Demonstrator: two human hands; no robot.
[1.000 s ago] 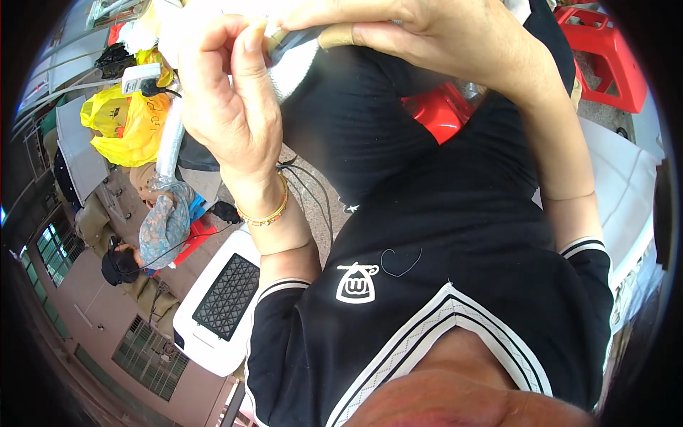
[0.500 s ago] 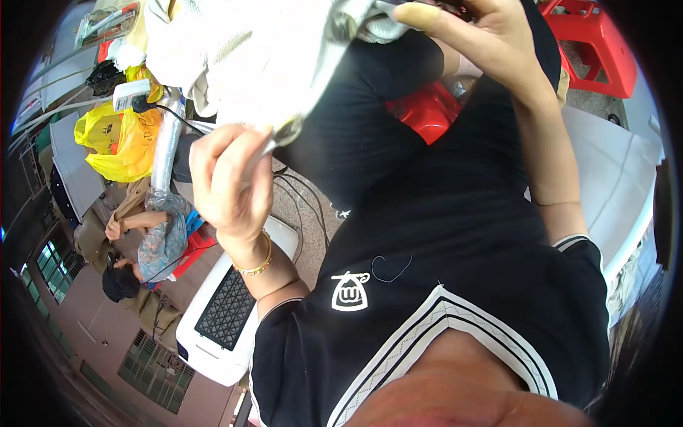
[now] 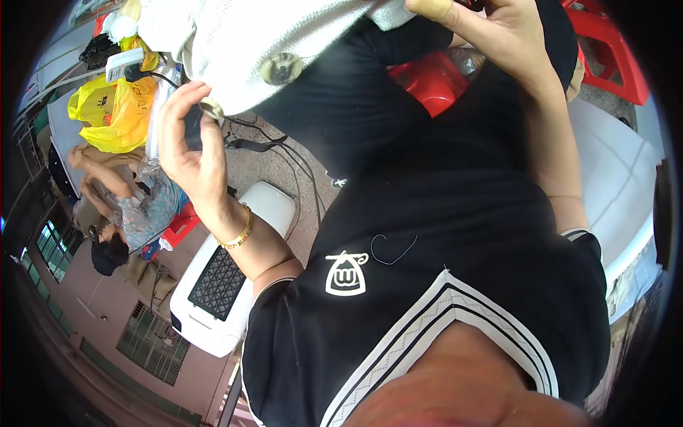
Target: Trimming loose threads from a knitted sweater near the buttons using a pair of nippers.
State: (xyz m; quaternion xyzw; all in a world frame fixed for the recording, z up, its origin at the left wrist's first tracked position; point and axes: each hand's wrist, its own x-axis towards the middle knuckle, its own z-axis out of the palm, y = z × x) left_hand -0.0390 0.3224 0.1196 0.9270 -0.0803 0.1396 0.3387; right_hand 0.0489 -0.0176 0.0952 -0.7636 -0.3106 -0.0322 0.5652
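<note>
A white knit garment point(image 3: 284, 32) with large round buttons point(image 3: 281, 69) hangs across the top of the view, in front of my black shirt. My left hand point(image 3: 188, 153) is raised at the left and pinches a button point(image 3: 211, 108) on the garment's lower edge between thumb and fingers. On that wrist is a gold bracelet. My right hand point(image 3: 501, 39) is at the top right, fingers closed on the garment's upper edge. One of its fingertips wears a tan cover point(image 3: 429, 7). What else it holds is cut off by the rim.
A white plastic stool point(image 3: 220, 277) with a black grid stands below my left arm. Behind are a red stool point(image 3: 430, 82), a red chair point(image 3: 612, 53), a white table point(image 3: 619, 178), yellow bags point(image 3: 114, 110), floor cables point(image 3: 284, 153) and a seated person point(image 3: 131, 206).
My hands have parted: the left dropped down and left along the garment to a button, the right stayed high. The white garment now hangs spread between them.
</note>
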